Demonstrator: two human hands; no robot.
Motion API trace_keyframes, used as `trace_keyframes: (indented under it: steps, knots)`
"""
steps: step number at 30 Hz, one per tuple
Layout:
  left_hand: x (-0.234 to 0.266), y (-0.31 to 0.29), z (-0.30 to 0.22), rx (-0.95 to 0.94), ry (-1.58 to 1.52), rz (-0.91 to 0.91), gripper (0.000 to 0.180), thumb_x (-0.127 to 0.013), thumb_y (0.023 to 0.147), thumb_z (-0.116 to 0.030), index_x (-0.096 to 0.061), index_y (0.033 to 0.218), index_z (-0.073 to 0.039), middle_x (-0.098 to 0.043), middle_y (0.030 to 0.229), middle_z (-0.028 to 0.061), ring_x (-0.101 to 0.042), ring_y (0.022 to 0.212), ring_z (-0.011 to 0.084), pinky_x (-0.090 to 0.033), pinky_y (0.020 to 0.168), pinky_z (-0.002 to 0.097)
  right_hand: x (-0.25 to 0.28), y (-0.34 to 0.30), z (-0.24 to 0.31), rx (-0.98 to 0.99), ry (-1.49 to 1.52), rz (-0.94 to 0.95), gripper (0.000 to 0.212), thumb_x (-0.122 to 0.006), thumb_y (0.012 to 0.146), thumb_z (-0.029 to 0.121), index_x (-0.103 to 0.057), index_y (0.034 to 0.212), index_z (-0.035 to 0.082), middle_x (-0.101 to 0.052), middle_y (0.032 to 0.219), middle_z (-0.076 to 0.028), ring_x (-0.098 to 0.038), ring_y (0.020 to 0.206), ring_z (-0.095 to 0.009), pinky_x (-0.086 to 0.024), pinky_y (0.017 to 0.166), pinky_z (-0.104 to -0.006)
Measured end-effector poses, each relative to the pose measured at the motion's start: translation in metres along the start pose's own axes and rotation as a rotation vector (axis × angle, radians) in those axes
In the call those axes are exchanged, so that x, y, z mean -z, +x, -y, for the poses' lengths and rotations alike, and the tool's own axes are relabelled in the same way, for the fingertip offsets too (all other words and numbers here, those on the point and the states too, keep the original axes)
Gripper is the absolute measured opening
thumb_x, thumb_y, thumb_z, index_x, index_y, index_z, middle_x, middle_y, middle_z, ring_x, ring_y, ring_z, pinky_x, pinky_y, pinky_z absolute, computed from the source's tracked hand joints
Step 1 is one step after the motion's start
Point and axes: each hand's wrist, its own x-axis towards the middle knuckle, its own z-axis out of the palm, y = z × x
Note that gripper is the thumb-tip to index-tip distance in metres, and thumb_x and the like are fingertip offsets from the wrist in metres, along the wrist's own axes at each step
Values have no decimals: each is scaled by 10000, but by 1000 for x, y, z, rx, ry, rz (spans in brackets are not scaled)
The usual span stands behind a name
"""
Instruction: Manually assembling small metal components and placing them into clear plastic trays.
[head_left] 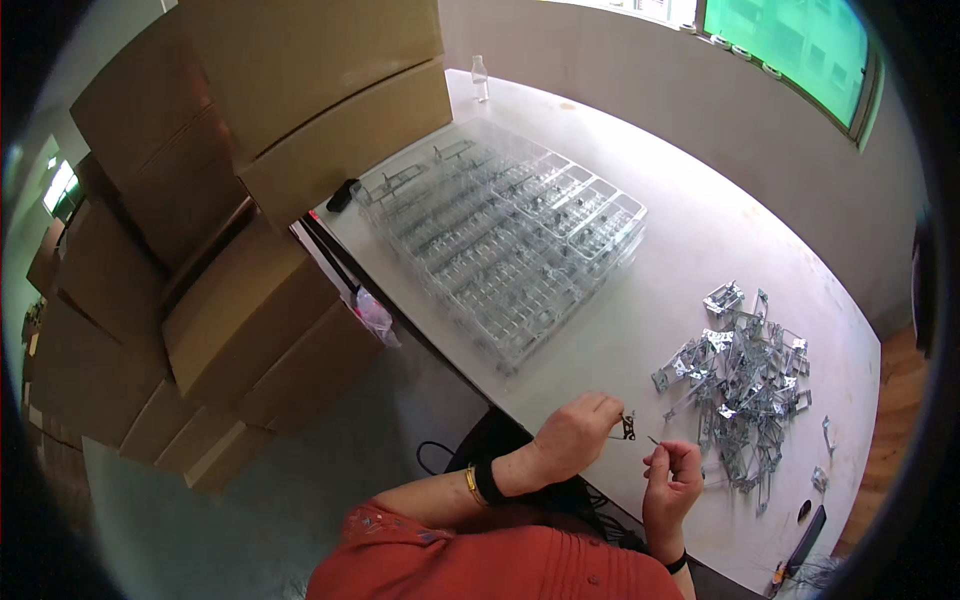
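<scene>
Over the table's near edge my left hand [577,436] is closed in a pinch on a small metal bracket [628,428], which sticks out past the fingertips and looks dark against the white top. Just right of it, my right hand [674,488] pinches a thin, short metal piece [653,440]; its exact kind is too small to make out. The two held parts are close together but apart. A loose heap of silvery metal brackets [745,390] lies right of my hands.
Stacked clear plastic trays [500,250] with metal parts fill the table's middle. A clear bottle [480,80] stands at the far edge. Cardboard boxes [250,320] pile up at left. A dark-handled tool [803,545] and a small black oval piece [804,510] lie at the near right.
</scene>
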Motion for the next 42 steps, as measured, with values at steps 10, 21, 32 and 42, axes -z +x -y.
trace_keyframes:
  steps: [10,21,32,42]
  knots:
    - [21,-24,9,-44,-107,-68,270,-666,910,42,-609,1169,-8,-679,1060,189,-694,951,392,-582,802,426,-16,11,11,13,16,-6,66,-616,1049,58,-605,1110,36,-659,891,-26,-647,777,-78,-514,646,-219]
    - [24,-42,36,-28,-104,-81,386,-602,858,81,-595,1229,-21,-685,1142,191,-680,1018,392,-579,855,453,-28,14,11,53,-69,-79,70,-640,1004,-19,-636,1070,3,-683,856,-47,-673,755,-98,-537,658,-239]
    - [33,-47,43,-35,88,-16,479,-594,715,136,-685,1163,-8,-708,1048,152,-669,989,362,-511,916,452,-24,20,16,78,-104,-46,88,-676,979,-21,-653,1054,20,-702,796,-33,-628,699,-53,-496,635,-223]
    - [25,-36,37,-78,213,30,501,-566,721,144,-675,1190,3,-695,1083,164,-662,1090,335,-468,1058,515,-17,14,17,93,-92,-52,103,-684,976,-13,-656,1069,20,-708,799,-41,-656,701,-71,-521,638,-237]
